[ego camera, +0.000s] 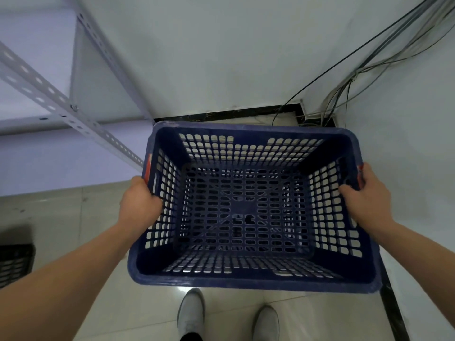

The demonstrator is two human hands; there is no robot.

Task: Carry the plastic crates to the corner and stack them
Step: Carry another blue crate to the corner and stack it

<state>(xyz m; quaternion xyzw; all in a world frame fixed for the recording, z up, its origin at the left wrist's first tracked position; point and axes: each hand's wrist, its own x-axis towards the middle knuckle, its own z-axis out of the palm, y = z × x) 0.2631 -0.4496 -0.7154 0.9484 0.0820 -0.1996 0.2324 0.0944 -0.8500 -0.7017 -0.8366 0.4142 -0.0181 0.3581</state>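
- Grip first: the left hand (140, 200) clamps one short end of the dark blue plastic crate (246, 212), thumb hooked over the rim and down the inside wall. The other fingers are hidden on the outer side.
- Same on the far end: the right hand (366, 195) curls over the opposite rim, a digit showing inside the lattice and the rest out of sight. Both hands are closed firmly on plastic.
- The crate hangs between the two hands, over the tiled floor (73, 217) and ahead of the grey shoes (190, 313) that sit on the person's side of the grip.
- Handling call: it's empty and all holes, so it should be light. The thick rolled rim looks stiff, while the lattice walls may flex a little. The smooth plastic could slide in a loose hold.
- Best hold looks like this one: the rims of the two short ends, one hand each, load balanced across the middle.
- Orientation: the mouth faces straight up and the base is level. The long axis runs hand to hand, across the body.
- Beyond the grip, on the side away from the person, the walls meet in a corner, with cables (344, 89) trailing down just past the right-hand end.
- Outboard of the left hand stands a slotted metal rack post (73, 114). Back behind that forearm a black crate (14, 262) sits on the floor at the frame edge.
- Dark shapes show through the lattice base, and I cannot tell whether another crate lies underneath.
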